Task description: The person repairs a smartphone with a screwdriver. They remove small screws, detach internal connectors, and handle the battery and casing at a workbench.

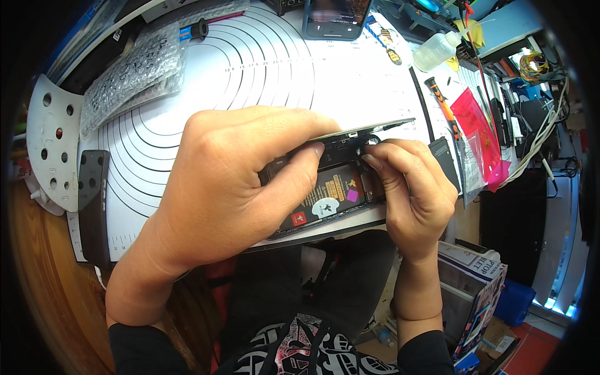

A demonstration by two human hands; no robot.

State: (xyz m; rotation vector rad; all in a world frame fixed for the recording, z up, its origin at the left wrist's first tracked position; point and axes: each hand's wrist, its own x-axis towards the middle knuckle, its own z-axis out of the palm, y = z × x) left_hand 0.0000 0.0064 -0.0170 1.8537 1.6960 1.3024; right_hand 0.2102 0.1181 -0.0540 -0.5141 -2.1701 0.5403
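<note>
An opened phone (334, 190) lies at the near edge of the white mat (269, 81), showing a black battery with stickers. My left hand (234, 175) grips the raised screen panel (340, 144), fingers behind it and thumb on its dark inner face, holding it tilted up above the phone body. My right hand (415, 194) has thumb and index finger closed at the panel's right end, around a small part or flex cable (365, 150) that is mostly hidden by the fingertips.
Bubble wrap (134, 81) and a perforated white plate (53, 144) are at left. A propped phone (334, 19) stands behind. A bottle (434, 53), screwdriver (440, 100), pink packet (475, 131) and black piece (444, 162) are at right. Boxes (469, 294) sit below the desk.
</note>
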